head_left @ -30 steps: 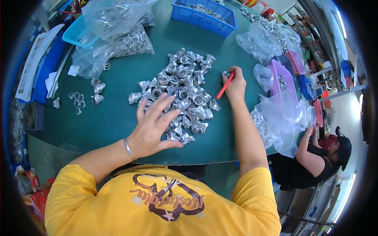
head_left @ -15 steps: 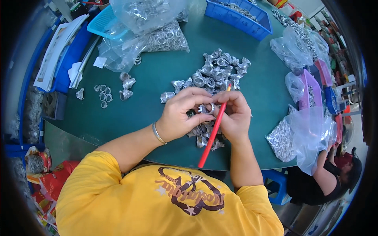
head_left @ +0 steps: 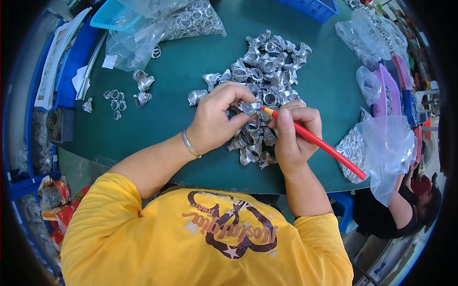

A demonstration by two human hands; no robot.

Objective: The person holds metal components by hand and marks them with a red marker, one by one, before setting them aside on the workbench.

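Note:
Between the thumb and fingers of my left hand [head_left: 214, 113] is a silver metal ring [head_left: 249, 108]. My right hand [head_left: 298, 136] grips a red pencil [head_left: 329, 149], its tip pointing left at the ring; whether it touches, I cannot tell. Under and beyond both hands spreads a pile of chunky silver rings [head_left: 269, 64] on the green tabletop [head_left: 186, 71]. Left of the pile, a few large rings [head_left: 142, 83] lie together, with a group of small, thin rings [head_left: 116, 102] farther left.
Clear bags of rings [head_left: 195, 21] and a turquoise basket [head_left: 107, 16] stand far left. A blue bin [head_left: 317, 9] is at the back. Plastic bags [head_left: 362, 38] and a purple tray [head_left: 383, 93] line the right edge. Another person [head_left: 396, 212] sits at lower right.
The red pencil has swung from slanting toward me to pointing left at the ring. My right hand has turned and moved slightly right. The whole view has shifted, with the table higher in it.

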